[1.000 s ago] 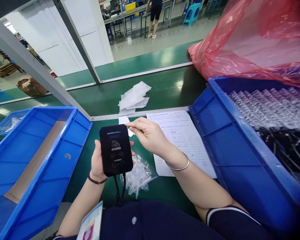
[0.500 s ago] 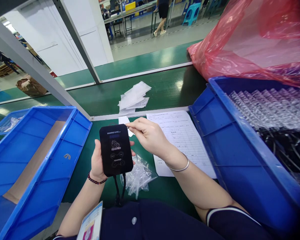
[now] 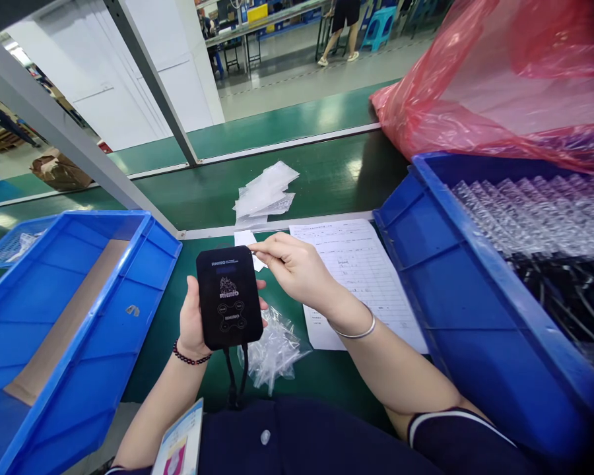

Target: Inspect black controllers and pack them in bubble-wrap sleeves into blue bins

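A black RHINO controller box with a dark glossy face is held upright in my left hand, thumb on the near side and fingertips showing past its right edge. Two black cables hang from its lower end. At the top right corner of the box, my right hand is closed in a pinch; what lies between the fingertips is too small to make out. Beneath the hands, a heap of clear plastic pieces lies on the green table. A small white paper sits behind the box.
A printed form lies right of centre. Blue bins stand at left and right; the right one holds bubble-wrapped rows and black cables. White translucent sleeves lie behind. A red plastic bag bulges at the back right.
My hands and the controller box have barely moved. In the background a person has walked a little to the right.
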A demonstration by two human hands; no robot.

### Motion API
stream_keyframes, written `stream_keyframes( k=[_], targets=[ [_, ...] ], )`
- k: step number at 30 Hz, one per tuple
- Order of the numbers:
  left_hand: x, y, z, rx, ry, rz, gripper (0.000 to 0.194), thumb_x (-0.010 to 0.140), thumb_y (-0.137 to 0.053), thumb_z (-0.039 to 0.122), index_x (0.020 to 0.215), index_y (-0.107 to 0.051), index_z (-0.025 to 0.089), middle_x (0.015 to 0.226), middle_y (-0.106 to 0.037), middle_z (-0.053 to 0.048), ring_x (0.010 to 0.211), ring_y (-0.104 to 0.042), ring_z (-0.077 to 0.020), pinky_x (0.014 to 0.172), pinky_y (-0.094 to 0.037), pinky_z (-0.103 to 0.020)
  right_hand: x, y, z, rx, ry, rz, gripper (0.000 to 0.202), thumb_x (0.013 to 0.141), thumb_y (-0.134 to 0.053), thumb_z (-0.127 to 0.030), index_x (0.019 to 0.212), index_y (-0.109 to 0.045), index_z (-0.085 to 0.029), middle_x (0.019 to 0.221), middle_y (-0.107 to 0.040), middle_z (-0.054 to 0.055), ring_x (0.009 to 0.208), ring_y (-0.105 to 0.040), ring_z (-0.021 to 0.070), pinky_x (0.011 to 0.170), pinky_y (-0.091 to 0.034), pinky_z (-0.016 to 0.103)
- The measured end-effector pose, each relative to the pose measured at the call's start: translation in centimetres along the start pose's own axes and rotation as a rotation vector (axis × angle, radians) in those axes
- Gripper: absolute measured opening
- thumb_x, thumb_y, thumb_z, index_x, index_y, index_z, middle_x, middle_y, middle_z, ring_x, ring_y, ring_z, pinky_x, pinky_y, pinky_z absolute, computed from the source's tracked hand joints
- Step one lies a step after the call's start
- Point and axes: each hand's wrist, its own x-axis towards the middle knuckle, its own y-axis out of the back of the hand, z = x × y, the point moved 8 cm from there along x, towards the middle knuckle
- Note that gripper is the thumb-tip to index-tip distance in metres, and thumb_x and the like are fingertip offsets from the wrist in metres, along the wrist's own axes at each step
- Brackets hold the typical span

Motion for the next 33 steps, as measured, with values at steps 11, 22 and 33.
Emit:
stream_keyframes(
  k=[11,22,33],
  targets=[
    [0.14,0.01,0.06,0.005,-0.009,-0.014,0.078,0.086,-0.021,0.071,0.135,-0.047,0.016,0.128,-0.055,-0.020,0.102,-0.060,-0.0353,0.085,-0.048,-0.058,-0.03,-0.04,0.10,0.022,0.007,0.011,0.023,0.092,-0.050,-0.016,0.105,-0.069,-0.020,0.088,-0.065,0.003,0.081,-0.061,0.0138,0.071,-0.050,0.029],
    [0.07,-0.14,0.10,0.009,-0.012,-0.022,0.076,0.086,-0.024,0.071,0.133,-0.049,0.016,0.127,-0.056,-0.019,0.103,-0.060,-0.0349,0.086,-0.048,-0.058,-0.06,-0.05,0.13,0.028,0.008,0.024,0.023,0.092,-0.051,-0.017,0.105,-0.069,-0.020,0.087,-0.065,0.003,0.080,-0.061,0.0136,0.071,-0.050,0.029],
    [0.13,-0.20,0.17,0.003,-0.012,-0.016,0.075,0.086,-0.028,0.071,0.137,-0.045,0.018,0.127,-0.056,-0.019,0.102,-0.060,-0.0352,0.085,-0.049,-0.058,-0.05,-0.14,0.11,0.037,0.008,0.024,0.022,0.092,-0.051,-0.017,0.105,-0.069,-0.019,0.086,-0.065,0.003,0.079,-0.061,0.0134,0.070,-0.050,0.028]
  ],
)
